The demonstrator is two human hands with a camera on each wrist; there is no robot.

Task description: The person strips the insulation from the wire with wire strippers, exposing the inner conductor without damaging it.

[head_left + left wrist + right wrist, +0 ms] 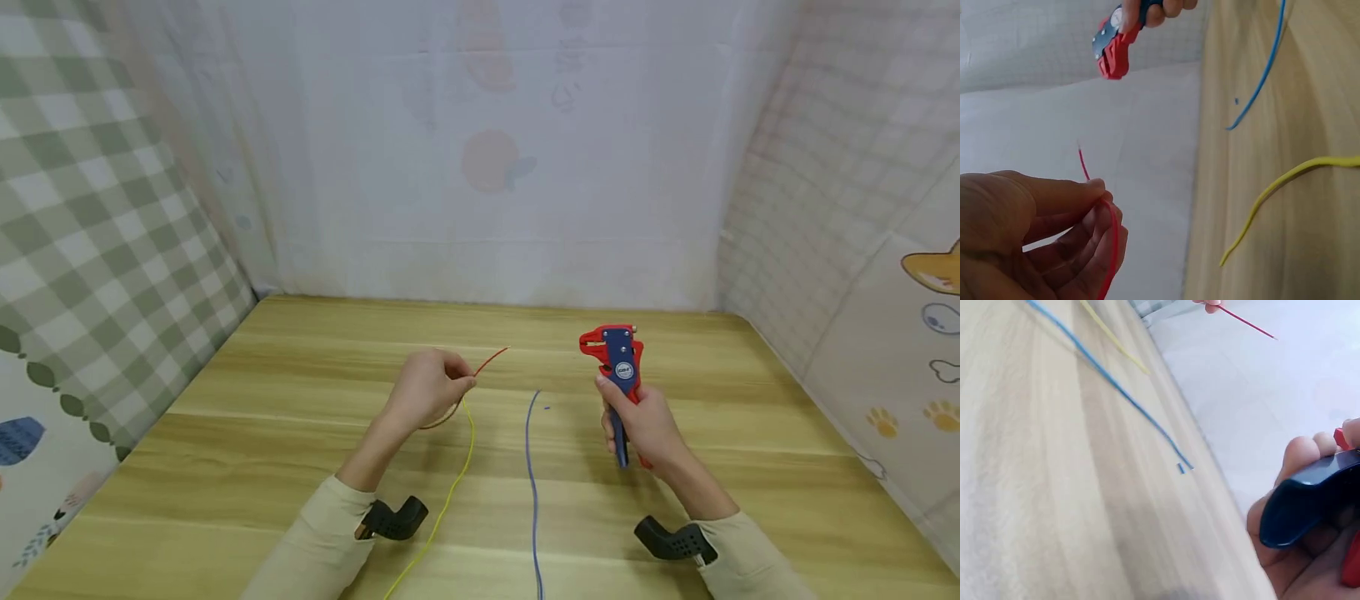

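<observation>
Between thumb and fingers, my left hand (431, 385) pinches a red wire (491, 360) above the table. The wire's short end sticks out past the fingertips, and its tip looks thin and pale in the left wrist view (1079, 149). My right hand (651, 423) grips a red and blue wire stripper (621, 360) by its handles, head pointing away from me. The stripper's jaws face left, with nothing between them. A gap separates the red wire's tip from the tool. Part of the red wire hangs hidden behind the left hand.
A yellow wire (450, 500) lies on the wooden table (300, 467) under the left hand. To its right runs a blue wire (533, 483), with a small blue insulation piece (547, 408) near its end. Cloth walls (495, 250) stand behind and at both sides.
</observation>
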